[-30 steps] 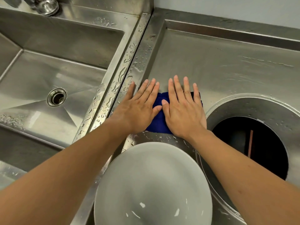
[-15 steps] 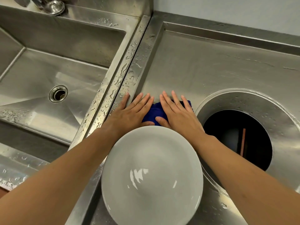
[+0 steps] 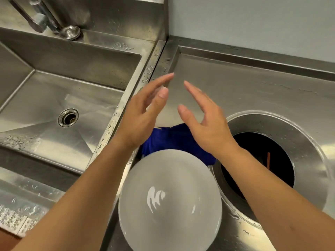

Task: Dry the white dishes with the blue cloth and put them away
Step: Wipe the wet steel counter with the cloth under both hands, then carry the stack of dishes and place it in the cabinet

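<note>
Wet steel counter (image 3: 244, 84); left hand (image 3: 143, 115) and right hand (image 3: 206, 122), open and empty, have lifted off the crumpled blue cloth (image 3: 174, 140) at centre frame; round white ceramic plate (image 3: 170, 200) below likely comes next.

White plate (image 3: 170, 201) lying flat at the near centre, glossy with glare streaks, blue cloth (image 3: 174, 140) bunched just beyond its far edge, partly tucked under the rim

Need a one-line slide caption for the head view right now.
Both open hands, left hand and right hand, hover above the crumpled blue cloth beside the round white ceramic plate on the stainless-steel counter.
</note>
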`<state>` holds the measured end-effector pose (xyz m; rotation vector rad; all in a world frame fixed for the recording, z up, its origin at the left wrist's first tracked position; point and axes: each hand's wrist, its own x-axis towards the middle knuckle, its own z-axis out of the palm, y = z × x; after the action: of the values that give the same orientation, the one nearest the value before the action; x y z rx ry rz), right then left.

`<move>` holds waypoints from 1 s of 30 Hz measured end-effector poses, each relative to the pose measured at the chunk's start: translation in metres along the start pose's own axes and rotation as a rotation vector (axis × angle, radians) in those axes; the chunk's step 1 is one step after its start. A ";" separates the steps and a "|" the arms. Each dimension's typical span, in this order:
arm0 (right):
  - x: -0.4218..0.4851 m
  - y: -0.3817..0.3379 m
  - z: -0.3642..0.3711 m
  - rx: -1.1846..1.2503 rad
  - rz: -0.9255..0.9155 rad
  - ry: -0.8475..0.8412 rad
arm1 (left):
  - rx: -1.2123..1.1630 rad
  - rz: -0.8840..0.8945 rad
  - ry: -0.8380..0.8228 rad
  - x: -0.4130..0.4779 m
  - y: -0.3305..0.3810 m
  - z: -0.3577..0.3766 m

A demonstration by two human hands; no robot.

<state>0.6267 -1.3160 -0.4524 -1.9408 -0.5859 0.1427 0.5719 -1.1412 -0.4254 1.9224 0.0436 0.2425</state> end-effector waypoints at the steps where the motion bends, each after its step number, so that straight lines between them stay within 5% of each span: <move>1: 0.004 -0.017 -0.008 0.076 -0.055 0.062 | -0.083 0.048 0.053 0.002 0.017 -0.005; 5: 0.002 -0.079 -0.034 0.292 -0.202 0.161 | -0.266 0.170 0.127 -0.010 0.074 -0.021; 18: -0.083 -0.180 -0.099 0.367 -0.388 0.199 | -0.324 0.356 0.158 -0.094 0.183 -0.015; 30: -0.158 -0.160 -0.062 0.328 -0.292 0.229 | -0.257 0.228 0.147 -0.170 0.134 0.001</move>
<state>0.4574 -1.3880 -0.3086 -1.5118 -0.6413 -0.1588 0.3945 -1.2149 -0.3262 1.6505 -0.1051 0.5181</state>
